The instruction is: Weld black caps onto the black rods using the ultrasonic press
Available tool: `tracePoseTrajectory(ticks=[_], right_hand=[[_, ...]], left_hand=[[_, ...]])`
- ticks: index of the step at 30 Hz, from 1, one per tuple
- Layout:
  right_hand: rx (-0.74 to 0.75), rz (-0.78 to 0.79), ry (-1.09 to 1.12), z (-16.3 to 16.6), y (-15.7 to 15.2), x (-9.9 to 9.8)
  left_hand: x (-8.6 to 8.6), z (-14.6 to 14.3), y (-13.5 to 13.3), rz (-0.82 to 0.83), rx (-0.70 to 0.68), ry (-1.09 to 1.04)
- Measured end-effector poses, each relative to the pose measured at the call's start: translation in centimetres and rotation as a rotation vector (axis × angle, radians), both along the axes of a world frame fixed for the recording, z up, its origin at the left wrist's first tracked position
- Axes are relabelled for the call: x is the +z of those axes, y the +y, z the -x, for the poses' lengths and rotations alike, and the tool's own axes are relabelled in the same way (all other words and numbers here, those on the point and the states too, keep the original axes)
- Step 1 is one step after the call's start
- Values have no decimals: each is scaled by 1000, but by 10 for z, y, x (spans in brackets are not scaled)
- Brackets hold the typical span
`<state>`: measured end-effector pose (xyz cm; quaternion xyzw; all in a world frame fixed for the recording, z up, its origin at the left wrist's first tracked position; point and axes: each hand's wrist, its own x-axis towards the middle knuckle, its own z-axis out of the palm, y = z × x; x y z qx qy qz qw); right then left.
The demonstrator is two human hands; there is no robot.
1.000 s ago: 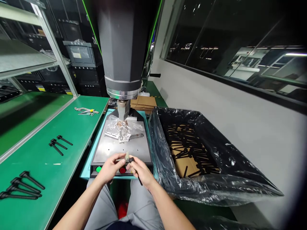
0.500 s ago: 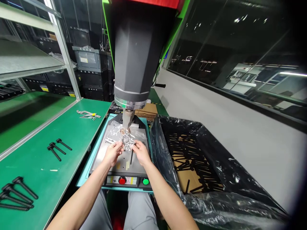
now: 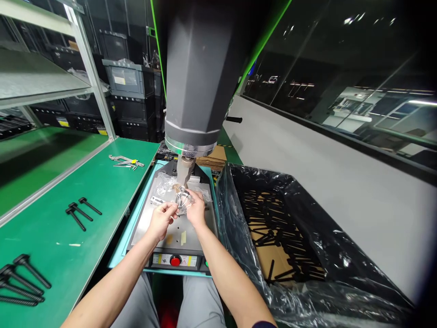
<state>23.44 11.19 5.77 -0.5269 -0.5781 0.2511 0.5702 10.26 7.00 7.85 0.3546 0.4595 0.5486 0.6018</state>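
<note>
My left hand is closed in a pinch at the near edge of crumpled clear plastic film, by the fixture. Level with it, my right hand has its fingers curled in at the film's right side; what they hold is hidden. Both hands are over the metal plate of a press-like machine. Its dark head hangs above them, and a metal tool tip reaches down to the film just beyond my fingers. A small slotted metal bar lies left of the film.
On the green table at left lie black bolt-like parts and pliers. A black-lined box with many such parts stands at right. A red button is on the machine's front; my right forearm partly covers a green one.
My right hand has moved forward, closer to the tool tip. The black rod-like part hanging below its fingers is out of sight now. My left hand stays nearly in place.
</note>
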Motion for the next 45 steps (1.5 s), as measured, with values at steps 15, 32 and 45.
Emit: tracePoseTrajectory(ticks=[15, 32, 45], right_hand=[[137, 11, 133, 3, 33, -8], [238, 174, 473, 3, 39, -14], [178, 344, 575, -30, -34, -64]], left_hand=[[-9, 0, 9, -3, -8, 8], [-21, -3, 13, 40, 13, 16], [-24, 4, 14, 30, 52, 10]])
